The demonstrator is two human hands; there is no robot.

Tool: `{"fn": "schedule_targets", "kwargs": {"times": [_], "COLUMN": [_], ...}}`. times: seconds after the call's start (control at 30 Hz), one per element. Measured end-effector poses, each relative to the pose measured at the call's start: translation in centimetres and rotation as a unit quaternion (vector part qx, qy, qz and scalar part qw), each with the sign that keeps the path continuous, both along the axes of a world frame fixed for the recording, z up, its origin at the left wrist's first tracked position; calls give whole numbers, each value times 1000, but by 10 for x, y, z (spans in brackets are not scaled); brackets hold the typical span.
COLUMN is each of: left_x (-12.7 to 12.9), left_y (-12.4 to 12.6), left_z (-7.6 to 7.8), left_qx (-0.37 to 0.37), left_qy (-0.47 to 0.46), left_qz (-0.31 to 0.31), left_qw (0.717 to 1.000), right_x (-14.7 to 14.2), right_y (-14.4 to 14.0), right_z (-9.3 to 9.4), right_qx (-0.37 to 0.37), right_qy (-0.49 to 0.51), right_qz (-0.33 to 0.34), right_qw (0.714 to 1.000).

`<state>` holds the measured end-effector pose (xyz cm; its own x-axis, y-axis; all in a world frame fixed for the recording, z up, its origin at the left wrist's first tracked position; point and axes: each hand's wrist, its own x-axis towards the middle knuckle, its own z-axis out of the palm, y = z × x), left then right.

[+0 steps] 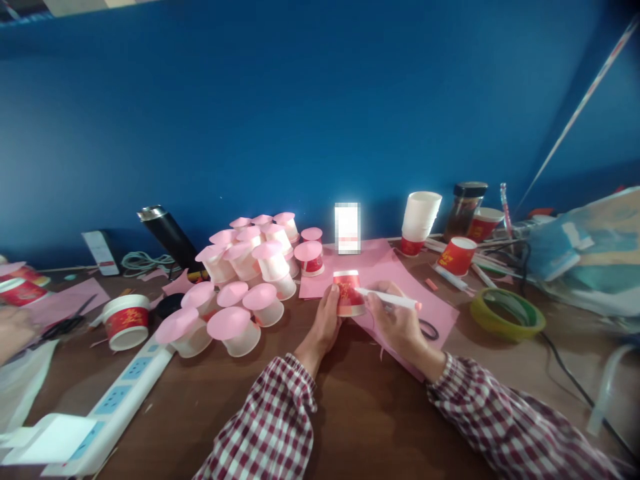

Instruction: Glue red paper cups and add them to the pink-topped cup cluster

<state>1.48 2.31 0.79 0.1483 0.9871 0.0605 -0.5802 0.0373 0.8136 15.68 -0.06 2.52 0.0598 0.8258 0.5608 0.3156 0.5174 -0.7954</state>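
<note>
My left grip (329,313) holds the red cup (349,295), probably light, crushable, best side-held; my right grip (400,330) pinches a marker (393,300).

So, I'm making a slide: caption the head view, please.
Left hand holding a red cup, right hand a white marker, with pink-topped cups to the left.

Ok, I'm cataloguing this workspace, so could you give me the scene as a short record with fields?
Left hand: holds a red cup
Right hand: holds a marker, tip toward the cup
Table: brown, with pink paper on it
Left side: cups with pink tops
Right side: yellow tape, stacked cups
Behind: blue wall
</note>
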Motion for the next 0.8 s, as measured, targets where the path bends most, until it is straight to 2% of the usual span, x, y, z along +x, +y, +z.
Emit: {"fn": "schedule_targets", "kwargs": {"times": [0.63, 0.8], "left_x": [0, -1], "left_y": [-1, -1], "left_z": [1, 1], "left_qx": [-1, -12], "left_qy": [-1, -7], "left_qz": [6, 9], "left_qw": [1000, 1000], "right_x": [-2, 0], "right_y": [-3, 0], "right_z": [3, -3], "right_qx": [-21, -29], "right_qy": [13, 27], "right_qz": [-7, 1], "right_qw": [1000, 999]}}
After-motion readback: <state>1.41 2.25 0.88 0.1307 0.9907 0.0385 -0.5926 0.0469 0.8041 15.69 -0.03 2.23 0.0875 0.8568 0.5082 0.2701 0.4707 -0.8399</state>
